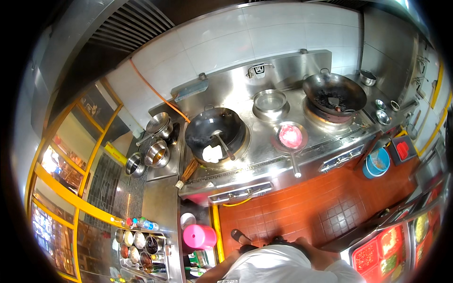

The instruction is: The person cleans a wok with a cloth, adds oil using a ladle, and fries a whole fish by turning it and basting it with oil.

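Neither of my hands is in view; only my forearms show low in the picture, beside my white shirt. Before me on the steel range [254, 155] a black wok [226, 123] holds a ladle [223, 143], and a white cloth [212, 154] lies over its near rim. A bamboo wok brush [187, 173] lies just left of it. A long-handled strainer [295, 161] with something pink in it rests on the range. Behind it stands a round metal pot [270, 101]. The right-hand wok [334, 92] contains a spatula and dark residue.
Metal pots [157, 154] stand at the left. A tray [162, 238] of seasoning bowls sits lower left, near a pink container [200, 237]. A blue bucket [377, 162] is on the red tiled floor [283, 205]. Red food trays [366, 254] are at lower right.
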### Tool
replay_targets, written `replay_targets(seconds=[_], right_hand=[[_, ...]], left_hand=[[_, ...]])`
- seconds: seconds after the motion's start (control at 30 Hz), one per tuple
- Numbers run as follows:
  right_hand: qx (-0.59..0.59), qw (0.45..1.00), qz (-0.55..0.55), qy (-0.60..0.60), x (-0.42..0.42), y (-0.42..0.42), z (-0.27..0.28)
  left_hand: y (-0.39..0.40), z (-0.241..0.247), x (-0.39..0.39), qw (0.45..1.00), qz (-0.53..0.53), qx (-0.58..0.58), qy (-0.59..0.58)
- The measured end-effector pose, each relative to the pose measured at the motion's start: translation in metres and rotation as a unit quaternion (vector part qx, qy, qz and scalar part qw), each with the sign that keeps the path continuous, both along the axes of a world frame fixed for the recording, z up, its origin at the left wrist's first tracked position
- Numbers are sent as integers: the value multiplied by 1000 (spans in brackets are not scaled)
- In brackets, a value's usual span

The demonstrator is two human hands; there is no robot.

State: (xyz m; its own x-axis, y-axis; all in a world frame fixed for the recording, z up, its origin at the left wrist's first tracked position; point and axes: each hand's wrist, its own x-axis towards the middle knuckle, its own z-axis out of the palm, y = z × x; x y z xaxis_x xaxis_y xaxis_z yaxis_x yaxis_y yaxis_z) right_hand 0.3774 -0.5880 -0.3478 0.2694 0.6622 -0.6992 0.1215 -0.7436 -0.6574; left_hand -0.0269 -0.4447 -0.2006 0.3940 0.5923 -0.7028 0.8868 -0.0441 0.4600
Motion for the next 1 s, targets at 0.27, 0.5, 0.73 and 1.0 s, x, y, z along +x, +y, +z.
replay_targets(seconds=[0.27,0.5,0.73,1.0], right_hand=[[-34,980,155,-123,3,17,-5],[-27,973,193,-126,9,27,-17],[-61,979,157,-117,2,26,14],[3,999,12,-44,3,0,-31]], left_hand=[[1,3,1,1000,4,-1,2],[1,-17,-8,1000,-6,16,7],[2,-18,-5,999,11,-3,38],[5,-5,5,999,17,-16,47]])
